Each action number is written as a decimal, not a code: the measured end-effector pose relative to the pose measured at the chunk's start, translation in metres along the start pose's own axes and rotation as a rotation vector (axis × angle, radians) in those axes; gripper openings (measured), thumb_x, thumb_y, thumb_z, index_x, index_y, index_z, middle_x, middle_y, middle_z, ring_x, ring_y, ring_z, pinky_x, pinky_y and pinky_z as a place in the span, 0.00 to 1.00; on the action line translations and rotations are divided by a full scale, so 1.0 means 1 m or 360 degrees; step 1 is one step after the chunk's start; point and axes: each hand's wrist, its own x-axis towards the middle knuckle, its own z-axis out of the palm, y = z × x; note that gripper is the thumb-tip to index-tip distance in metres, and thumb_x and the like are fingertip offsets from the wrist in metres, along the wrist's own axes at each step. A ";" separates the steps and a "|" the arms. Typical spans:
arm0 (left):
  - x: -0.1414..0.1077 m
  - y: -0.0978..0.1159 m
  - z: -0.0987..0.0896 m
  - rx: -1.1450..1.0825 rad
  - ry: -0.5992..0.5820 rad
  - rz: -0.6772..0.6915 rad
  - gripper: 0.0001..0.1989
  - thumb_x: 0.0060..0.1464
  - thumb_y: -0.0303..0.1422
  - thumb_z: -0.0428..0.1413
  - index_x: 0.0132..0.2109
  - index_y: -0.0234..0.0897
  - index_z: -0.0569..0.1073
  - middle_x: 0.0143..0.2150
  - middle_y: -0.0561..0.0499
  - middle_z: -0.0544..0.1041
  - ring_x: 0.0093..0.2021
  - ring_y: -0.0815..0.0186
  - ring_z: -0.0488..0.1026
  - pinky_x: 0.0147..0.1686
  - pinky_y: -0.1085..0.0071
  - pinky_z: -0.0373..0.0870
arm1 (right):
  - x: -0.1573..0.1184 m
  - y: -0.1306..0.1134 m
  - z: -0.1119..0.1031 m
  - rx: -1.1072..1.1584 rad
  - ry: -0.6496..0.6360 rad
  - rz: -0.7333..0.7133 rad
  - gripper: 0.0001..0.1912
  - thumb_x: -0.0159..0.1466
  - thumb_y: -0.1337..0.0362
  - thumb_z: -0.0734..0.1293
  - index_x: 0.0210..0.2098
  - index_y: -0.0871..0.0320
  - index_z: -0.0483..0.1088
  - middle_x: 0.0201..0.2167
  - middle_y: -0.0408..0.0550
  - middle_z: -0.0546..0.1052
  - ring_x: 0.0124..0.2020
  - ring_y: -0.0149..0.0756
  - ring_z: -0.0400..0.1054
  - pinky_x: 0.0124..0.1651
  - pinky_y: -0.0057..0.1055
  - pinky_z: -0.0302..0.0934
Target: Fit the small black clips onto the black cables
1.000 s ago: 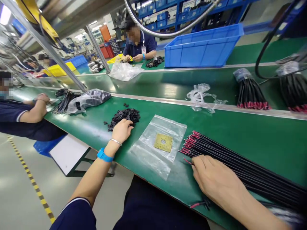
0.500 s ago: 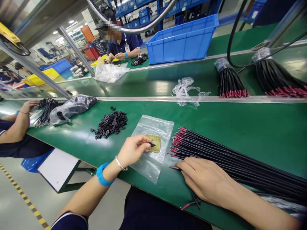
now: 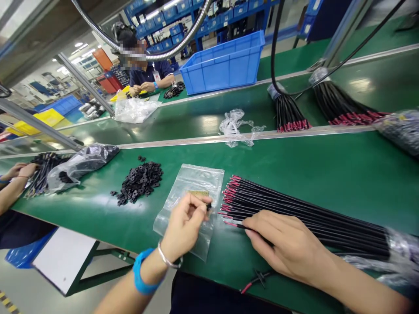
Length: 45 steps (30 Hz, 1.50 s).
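My left hand [image 3: 185, 224] pinches a small black part [image 3: 208, 206] between thumb and fingertips. It is above a clear zip bag [image 3: 190, 174] and partly hides a yellowish square pad [image 3: 200, 192]. My right hand [image 3: 284, 244] is closed on a black cable [image 3: 241, 226], whose red end points left toward my left hand. Under and beyond the right hand lies a bundle of black cables [image 3: 294, 205] with red ends and bare tips. Left of the bag is a pile of small black parts [image 3: 140, 181] with holes. A red-ended cable [image 3: 250, 285] carrying a black part lies near the front edge.
Behind the metal rail lie crumpled clear plastic [image 3: 237, 126] and more cable bundles [image 3: 291, 113]. A blue bin [image 3: 222, 67] stands farther back. A co-worker [image 3: 149, 74] sits across; another person's hands [image 3: 22, 172] handle cables at far left, beside a plastic bag [image 3: 85, 163].
My left hand has moved toward the right hand with the black part, away from the pad. The right hand has raised the cable end slightly. The whole view has shifted.
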 end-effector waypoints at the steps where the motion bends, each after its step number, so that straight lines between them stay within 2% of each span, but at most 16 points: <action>1: -0.007 0.004 0.010 -0.0288 0.0023 -0.0176 0.08 0.62 0.33 0.51 0.34 0.38 0.65 0.47 0.45 0.78 0.36 0.66 0.77 0.41 0.64 0.73 | 0.001 -0.001 -0.002 0.0035 0.0023 -0.0011 0.06 0.66 0.72 0.61 0.42 0.59 0.68 0.30 0.46 0.73 0.30 0.32 0.67 0.33 0.31 0.60; 4: -0.024 0.010 0.037 -0.0847 0.0083 -0.0432 0.10 0.63 0.34 0.53 0.33 0.36 0.65 0.48 0.44 0.79 0.34 0.68 0.78 0.42 0.67 0.74 | 0.002 -0.004 -0.008 0.0122 0.0076 -0.0023 0.08 0.65 0.74 0.62 0.44 0.61 0.68 0.29 0.46 0.73 0.29 0.31 0.66 0.32 0.30 0.61; 8: -0.032 0.014 0.051 -0.1165 0.0160 -0.0470 0.09 0.60 0.33 0.57 0.33 0.35 0.68 0.47 0.45 0.79 0.35 0.68 0.79 0.41 0.70 0.74 | 0.004 -0.007 -0.011 0.0131 0.0113 -0.0025 0.10 0.65 0.75 0.63 0.45 0.63 0.69 0.32 0.48 0.75 0.31 0.31 0.68 0.33 0.29 0.63; 12: -0.035 0.010 0.047 -0.1277 0.0217 -0.0440 0.09 0.58 0.33 0.60 0.33 0.35 0.70 0.46 0.46 0.79 0.36 0.67 0.79 0.41 0.69 0.76 | 0.003 -0.008 -0.012 0.0089 0.0109 -0.0021 0.10 0.65 0.75 0.63 0.45 0.63 0.69 0.30 0.48 0.75 0.29 0.31 0.68 0.32 0.29 0.63; 17: -0.043 -0.001 0.048 -0.1212 0.0156 -0.0214 0.08 0.53 0.32 0.65 0.34 0.36 0.72 0.48 0.46 0.79 0.42 0.67 0.78 0.45 0.71 0.76 | 0.003 -0.011 -0.015 0.0054 0.0045 -0.0020 0.09 0.65 0.73 0.63 0.43 0.62 0.70 0.30 0.48 0.75 0.29 0.32 0.69 0.32 0.30 0.63; 20: -0.047 -0.002 0.054 -0.1313 0.0047 -0.0282 0.15 0.46 0.28 0.69 0.37 0.37 0.71 0.45 0.47 0.81 0.39 0.70 0.78 0.42 0.74 0.76 | 0.003 -0.013 -0.019 0.0077 0.0016 -0.0052 0.09 0.64 0.73 0.63 0.44 0.61 0.70 0.30 0.47 0.75 0.29 0.32 0.68 0.32 0.30 0.63; 23: -0.048 -0.001 0.060 -0.1407 0.0033 -0.0375 0.23 0.41 0.25 0.71 0.44 0.41 0.72 0.40 0.50 0.81 0.35 0.72 0.78 0.39 0.76 0.76 | 0.002 -0.014 -0.024 0.0083 -0.0023 -0.0047 0.07 0.64 0.72 0.63 0.42 0.61 0.69 0.30 0.47 0.74 0.29 0.32 0.67 0.32 0.30 0.62; 25: -0.047 -0.002 0.062 -0.1327 0.0050 -0.0352 0.22 0.39 0.25 0.72 0.43 0.41 0.77 0.39 0.51 0.79 0.33 0.74 0.76 0.37 0.78 0.75 | 0.001 -0.013 -0.025 0.0073 -0.0062 -0.0082 0.06 0.64 0.73 0.63 0.40 0.61 0.68 0.29 0.47 0.73 0.29 0.33 0.66 0.32 0.31 0.61; 27: -0.047 -0.006 0.063 -0.1168 0.0096 -0.0237 0.15 0.38 0.25 0.72 0.36 0.39 0.81 0.36 0.52 0.76 0.30 0.75 0.74 0.32 0.81 0.74 | 0.000 -0.012 -0.026 0.0060 -0.0151 -0.0137 0.06 0.65 0.74 0.62 0.40 0.61 0.68 0.27 0.46 0.71 0.28 0.32 0.64 0.31 0.31 0.59; 29: -0.047 -0.010 0.064 -0.1027 0.0144 -0.0118 0.13 0.36 0.25 0.72 0.33 0.40 0.83 0.33 0.53 0.73 0.29 0.75 0.72 0.28 0.81 0.72 | -0.001 -0.010 -0.025 0.0064 -0.0267 -0.0147 0.06 0.66 0.73 0.61 0.40 0.62 0.68 0.27 0.46 0.70 0.28 0.32 0.62 0.30 0.31 0.57; 34: -0.049 -0.013 0.068 -0.0758 0.0101 -0.0006 0.12 0.38 0.31 0.72 0.35 0.43 0.84 0.30 0.51 0.75 0.27 0.71 0.73 0.25 0.75 0.73 | -0.005 -0.007 -0.023 0.0148 -0.0415 -0.0095 0.08 0.67 0.73 0.58 0.35 0.60 0.67 0.26 0.45 0.67 0.27 0.32 0.61 0.29 0.30 0.55; 38: -0.049 -0.010 0.074 -0.0529 0.0163 0.0159 0.12 0.40 0.34 0.72 0.36 0.42 0.84 0.28 0.49 0.77 0.26 0.69 0.73 0.24 0.75 0.72 | -0.005 -0.006 -0.020 0.0148 -0.0447 -0.0058 0.13 0.68 0.73 0.56 0.28 0.58 0.64 0.23 0.43 0.65 0.25 0.30 0.58 0.28 0.29 0.53; 45: -0.050 -0.009 0.078 -0.0399 0.0166 0.0142 0.10 0.45 0.36 0.69 0.38 0.41 0.84 0.29 0.48 0.78 0.29 0.66 0.76 0.29 0.72 0.75 | -0.002 -0.001 -0.020 0.0373 -0.0578 0.0066 0.12 0.67 0.74 0.55 0.29 0.57 0.62 0.22 0.40 0.65 0.23 0.27 0.58 0.27 0.25 0.54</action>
